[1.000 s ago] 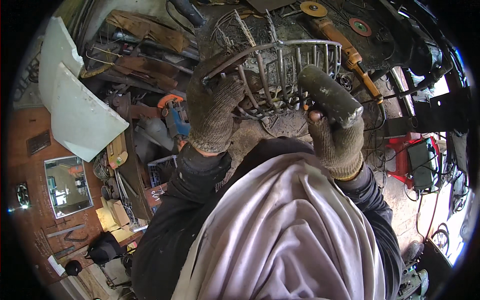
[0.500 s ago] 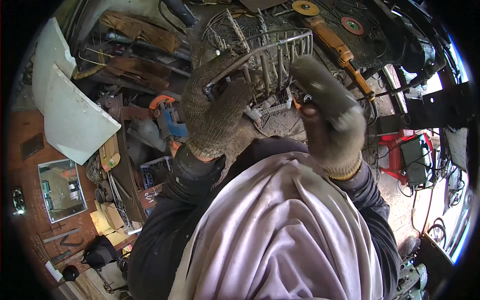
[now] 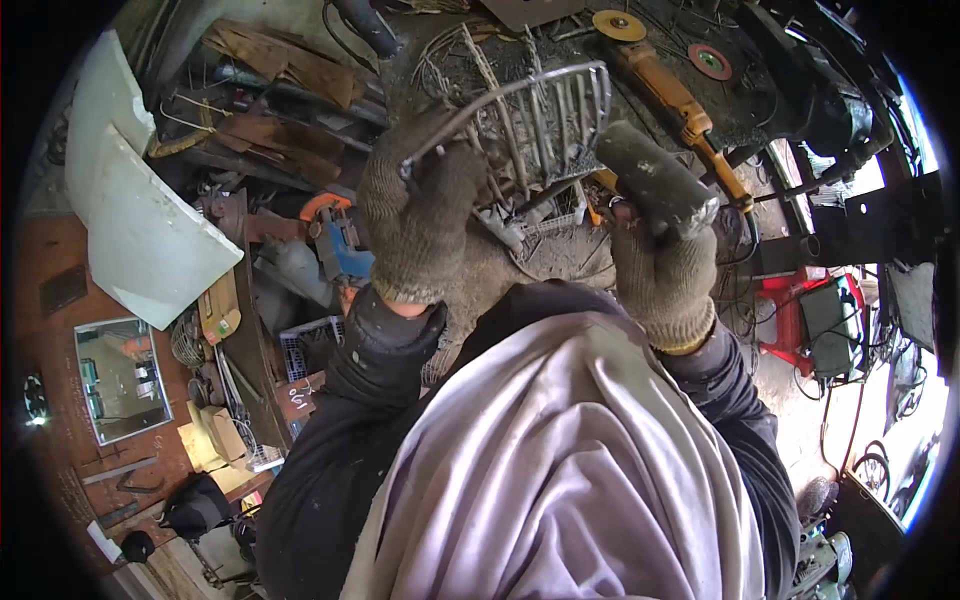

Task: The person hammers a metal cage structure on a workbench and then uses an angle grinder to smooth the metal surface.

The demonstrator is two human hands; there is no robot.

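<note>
Grille (image 3: 543, 140): this curved metal frame of rods is sitting ahead of me, between my two hands, its arched rim bending up and away to the right.
Left hand (image 3: 425, 215): in a brown knitted glove, I am keeping its fingers curled around the near left end of the grille's rim.
Right hand (image 3: 665, 265): gloved too, it is wrapping its fingers around a thick dark cylinder; a bare fingertip is showing at the glove's edge.
Dark cylinder (image 3: 655, 180): it is slanting down to the right in my grip, its upper left end just beside the grille; whether they are touching, I cannot tell.
Orange grinder (image 3: 680, 100): it is lying beyond the cylinder, slanting, its handle pointing toward me.
Discs: a yellow one (image 3: 619, 25) is lying at the grinder's far end, and a red-rimmed one (image 3: 709, 62) is lying to its right.
Blue tool (image 3: 345, 245): it is resting left of my left hand, with an orange part at its top.
White slabs (image 3: 165, 235): two are leaning, overlapping, farther left.
Mirror-like pane (image 3: 125, 375): it is lying on a brown surface below the slabs.
Red stool (image 3: 785, 310): it is standing well off to my right, beside a dark box (image 3: 832, 325).
Pale cloth (image 3: 550, 470): it is draping over my front.
</note>
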